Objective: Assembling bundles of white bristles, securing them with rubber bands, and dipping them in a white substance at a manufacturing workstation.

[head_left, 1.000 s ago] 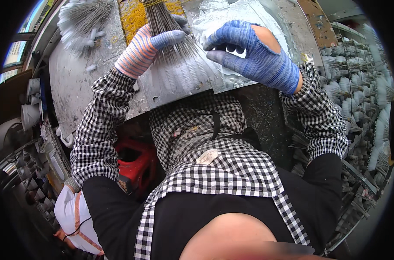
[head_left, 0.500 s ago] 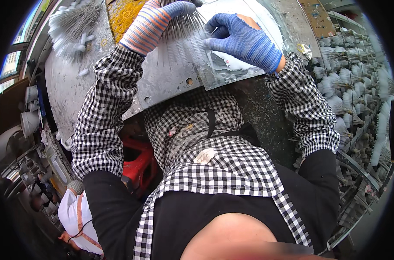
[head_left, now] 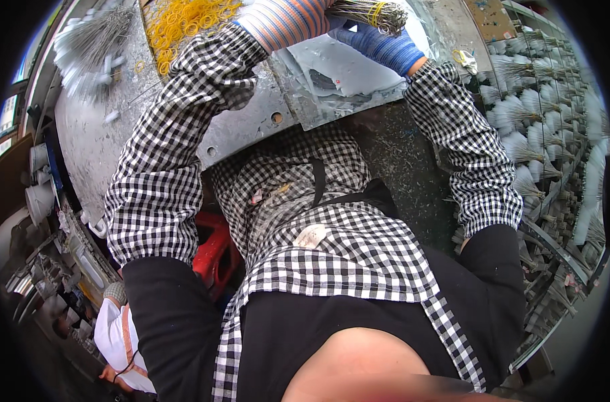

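Both hands at surface's (head_left: 251,127) far edge: left hand (head_left: 285,20) & right hand (head_left: 379,47) meet at wire bundle (head_left: 369,12). Bundle's long axis runs left-right; right hand sits under it, nearer (fingers' grip can't be told, mostly cropped). Yellow rubber bands (head_left: 184,20) lie just left.

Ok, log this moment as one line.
left hand: on wire bundle | right hand: under bundle | rubber bands: piled on metal bench

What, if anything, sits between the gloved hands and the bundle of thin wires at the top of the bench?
Nothing visible. The left hand and right hand both already touch the wire bundle, which a yellow band rings; no gap or other object shows between either hand and it.
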